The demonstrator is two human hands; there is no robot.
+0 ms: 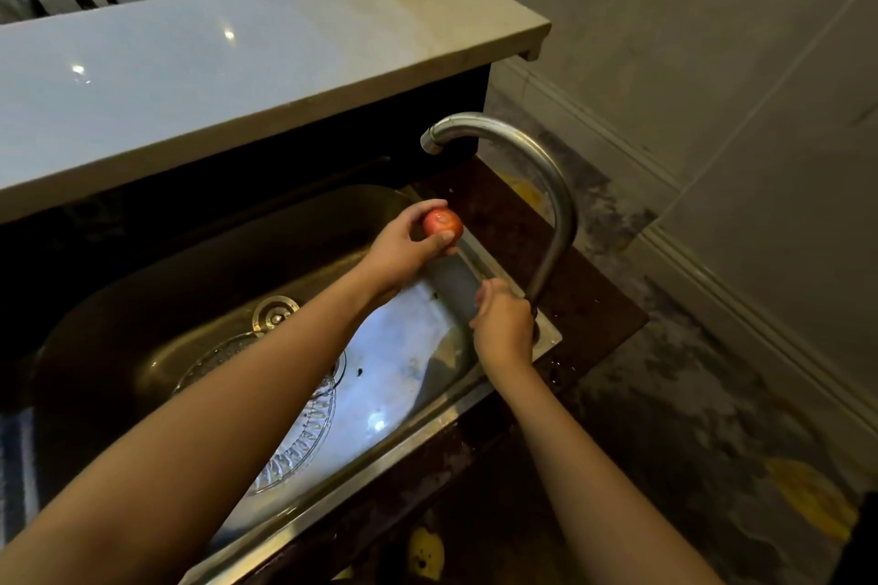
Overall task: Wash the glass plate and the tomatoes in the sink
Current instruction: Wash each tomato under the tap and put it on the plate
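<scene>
My left hand (404, 247) grips a red tomato (442, 223) over the right end of the steel sink (418, 347), a little below the spout of the curved tap (546, 166). No water stream is visible. My right hand (503, 323) is closed around the base of the tap at the sink's right rim; whether it holds a handle is hidden. A patterned glass plate (304, 437) lies flat in the sink bottom, partly covered by my left forearm. I see no other tomatoes.
A round drain strainer (275, 311) sits near the sink's back middle. A pale raised counter (237, 71) runs behind the sink. Dark brown worktop (584, 299) borders the sink on the right, then a marbled floor and a grey wall. A striped cloth (16, 456) lies at the far left.
</scene>
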